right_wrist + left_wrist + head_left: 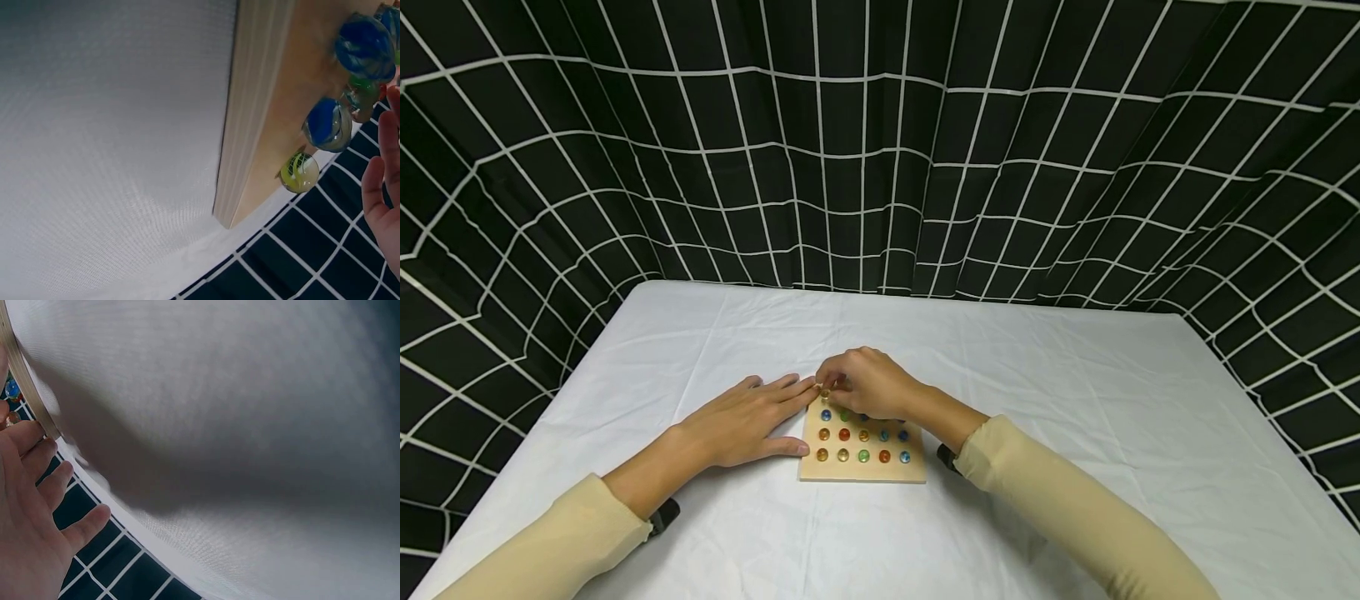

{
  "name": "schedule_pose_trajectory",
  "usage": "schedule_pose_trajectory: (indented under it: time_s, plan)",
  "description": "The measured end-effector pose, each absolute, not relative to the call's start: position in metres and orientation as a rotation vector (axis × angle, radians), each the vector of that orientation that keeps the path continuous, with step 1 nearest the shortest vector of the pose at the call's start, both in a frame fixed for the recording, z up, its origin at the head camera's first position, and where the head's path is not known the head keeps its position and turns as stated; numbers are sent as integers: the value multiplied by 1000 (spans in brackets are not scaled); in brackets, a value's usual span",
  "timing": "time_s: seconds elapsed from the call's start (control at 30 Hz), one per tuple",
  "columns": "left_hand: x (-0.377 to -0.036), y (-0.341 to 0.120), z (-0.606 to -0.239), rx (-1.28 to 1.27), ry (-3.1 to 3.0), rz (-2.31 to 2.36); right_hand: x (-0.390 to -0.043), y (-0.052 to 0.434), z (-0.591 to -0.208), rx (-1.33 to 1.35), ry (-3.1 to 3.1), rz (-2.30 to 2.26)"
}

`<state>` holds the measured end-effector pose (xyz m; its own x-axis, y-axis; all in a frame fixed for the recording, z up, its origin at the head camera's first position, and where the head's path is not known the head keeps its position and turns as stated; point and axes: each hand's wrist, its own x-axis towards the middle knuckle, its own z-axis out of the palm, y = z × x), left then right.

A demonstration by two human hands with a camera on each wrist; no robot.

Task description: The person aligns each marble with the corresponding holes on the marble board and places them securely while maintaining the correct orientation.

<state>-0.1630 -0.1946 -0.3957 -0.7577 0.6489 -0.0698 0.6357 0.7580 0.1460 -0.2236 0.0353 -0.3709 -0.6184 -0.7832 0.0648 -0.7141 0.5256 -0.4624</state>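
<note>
Pale, matt wood board [861,477] — smooth-sanded, visible grain; glossy glass marbles [325,122]; finely woven, creased white cloth on the tabletop [1075,400] — matt.

White tablecloth [1075,400] before a black, white-gridded curtain [880,150].

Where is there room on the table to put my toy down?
The cloth is bare right of the board, behind the hands up to the curtain, and in front between the sleeves. It is crowded at the board, where the left hand and right hand meet over the marbles.
</note>
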Motion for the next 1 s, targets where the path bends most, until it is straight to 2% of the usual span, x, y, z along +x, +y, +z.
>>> schedule_pose_trajectory:
  time_s: [0.5,1.0]
  plan:
    - [-164,-193,-397,1046,2829,171,-223,45,-368,-1277,2670,-622]
    - [-165,-200,-398,990,2905,146,-210,170,-351,-1254,2925,-328]
